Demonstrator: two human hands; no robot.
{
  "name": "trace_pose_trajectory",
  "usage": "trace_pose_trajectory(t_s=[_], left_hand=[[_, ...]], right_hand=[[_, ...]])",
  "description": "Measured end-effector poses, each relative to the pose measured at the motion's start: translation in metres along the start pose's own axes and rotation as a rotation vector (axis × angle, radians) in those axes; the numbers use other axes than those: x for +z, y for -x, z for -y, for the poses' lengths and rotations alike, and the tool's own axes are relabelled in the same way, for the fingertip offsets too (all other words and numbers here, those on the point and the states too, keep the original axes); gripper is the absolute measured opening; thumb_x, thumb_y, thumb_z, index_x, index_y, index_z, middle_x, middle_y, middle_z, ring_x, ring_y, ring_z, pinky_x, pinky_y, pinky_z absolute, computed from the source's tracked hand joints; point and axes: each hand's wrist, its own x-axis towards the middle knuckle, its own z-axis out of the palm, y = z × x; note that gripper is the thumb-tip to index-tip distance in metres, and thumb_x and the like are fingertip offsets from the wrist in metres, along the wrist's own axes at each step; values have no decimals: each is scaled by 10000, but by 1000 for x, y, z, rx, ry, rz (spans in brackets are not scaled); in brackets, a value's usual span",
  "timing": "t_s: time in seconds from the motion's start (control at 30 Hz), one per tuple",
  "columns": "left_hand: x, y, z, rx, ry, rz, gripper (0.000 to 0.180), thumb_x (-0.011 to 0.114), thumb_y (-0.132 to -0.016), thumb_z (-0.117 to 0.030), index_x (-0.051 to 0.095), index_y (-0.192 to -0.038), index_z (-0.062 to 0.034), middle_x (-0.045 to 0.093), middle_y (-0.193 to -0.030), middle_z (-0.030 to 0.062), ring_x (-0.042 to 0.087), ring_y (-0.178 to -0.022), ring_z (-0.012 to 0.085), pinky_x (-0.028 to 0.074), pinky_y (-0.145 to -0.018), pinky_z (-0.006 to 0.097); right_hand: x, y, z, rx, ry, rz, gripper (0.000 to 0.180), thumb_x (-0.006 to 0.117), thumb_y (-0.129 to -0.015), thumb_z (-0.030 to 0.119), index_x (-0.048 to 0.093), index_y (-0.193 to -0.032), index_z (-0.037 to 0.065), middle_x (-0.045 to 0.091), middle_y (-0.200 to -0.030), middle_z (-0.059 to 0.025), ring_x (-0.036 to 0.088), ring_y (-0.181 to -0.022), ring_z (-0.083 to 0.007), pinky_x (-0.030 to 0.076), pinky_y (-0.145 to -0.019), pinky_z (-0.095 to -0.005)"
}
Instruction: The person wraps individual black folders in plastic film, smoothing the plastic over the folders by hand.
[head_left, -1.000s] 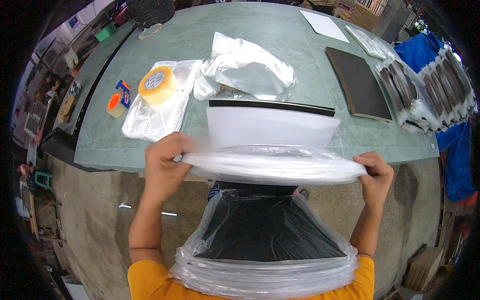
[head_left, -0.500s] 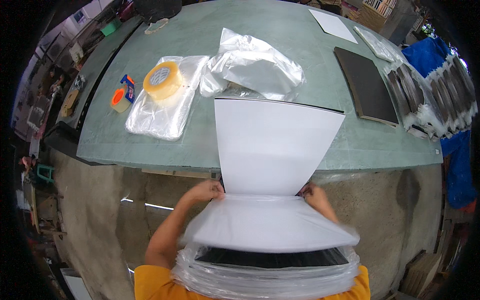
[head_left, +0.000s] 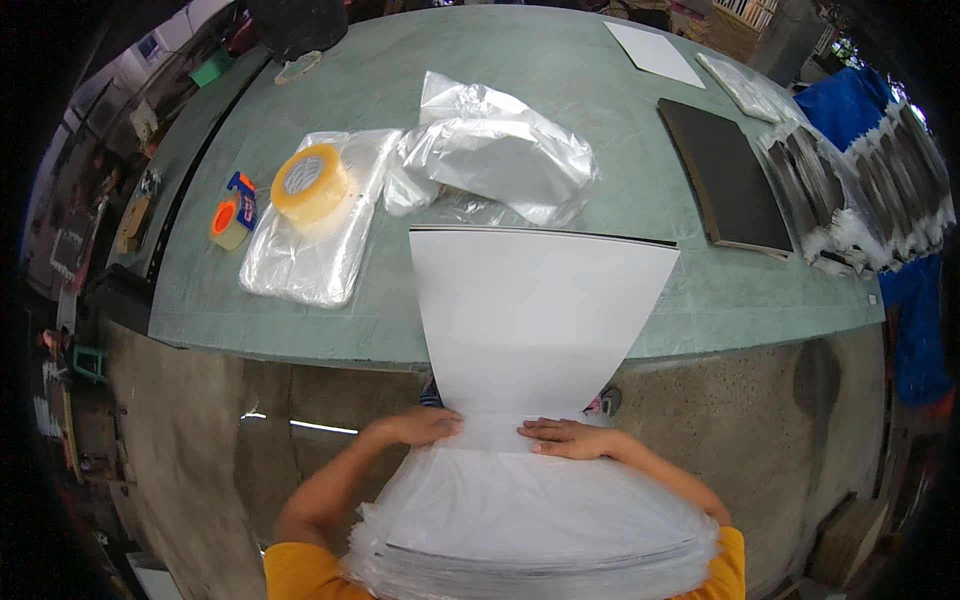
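- The white sheet (head_left: 540,310) spans from the near edge of the bench (head_left: 490,45) back toward the person, its near end meeting the film (head_left: 540,500) stacked by the chest.
- The right hand (head_left: 570,438) lies flat on the film, fingers extended, its grip clasping nothing; the left hand (head_left: 425,427) rests at the film's left edge, and I cannot tell whether its grip pinches anything.
- To do this well, I'd press evenly with flat palms, work outward from the middle, and avoid dragging fingertips, since thin film likely creases.
- The sheet should stay square to the film; a dark layer peeks from under its far edge.
- Crumpled plastic (head_left: 500,150) sits just past that edge and could snag it.
- Left: a tape roll (head_left: 310,185) on folded bags (head_left: 300,275), a smaller roll (head_left: 230,228) beside.
- Right: a dark board (head_left: 725,180), then wrapped bundles (head_left: 860,190).
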Motion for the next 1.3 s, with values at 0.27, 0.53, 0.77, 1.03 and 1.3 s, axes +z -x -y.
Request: trace_pose_trajectory(t_s=[0.27, 0.53, 0.77, 1.03, 1.3], left_hand=[[-207, 72, -170, 438, -377, -1297, 143, 619, -724, -110, 543, -668, -3, 552, -627, 74, 540, -600, 161, 420, -580, 294], [-280, -80, -185, 791, -1455, -1137, 257, 633, -642, -161, 518, -865, -105, 491, -1037, 69, 471, -915, 251, 378, -735, 359], [-296, -97, -201, 820, -1289, -1126, 35, 564, -702, -126, 558, -727, -103, 513, -963, 58, 476, -910, 199, 387, -718, 320], [-334, -85, -217, 547, -169, -1273, 81, 565, -695, -84, 615, -733, -34, 572, -858, 122, 538, -764, 271, 425, -702, 349], [-363, -62, -225, 536, 388, -1432, 303, 524, -805, -244, 565, -921, 33, 591, -874, 159, 558, -819, 231, 413, -764, 332]], right_hand=[[-2, -10, -10, 24, -66, -64, 637, 232, -845, 566, 254, -1321, 144, 204, -1367, -142, 163, -1271, -285, 132, -1031, -374], [-6, -6, -15, -8, -141, -87, 608, 251, -856, 537, 277, -1312, 135, 253, -1340, -157, 210, -1251, -294, 160, -1026, -354], [-14, -6, -16, 27, -191, -64, 564, 301, -875, 476, 277, -1311, 119, 246, -1344, -160, 207, -1254, -281, 159, -1024, -334], [-16, -7, -18, 20, -204, -45, 572, 303, -870, 487, 273, -1314, 128, 239, -1347, -161, 204, -1254, -285, 155, -1025, -343], [-16, -5, -13, 44, -217, -62, 551, 315, -872, 477, 287, -1310, 144, 234, -1352, -154, 186, -1262, -279, 148, -1026, -346]])
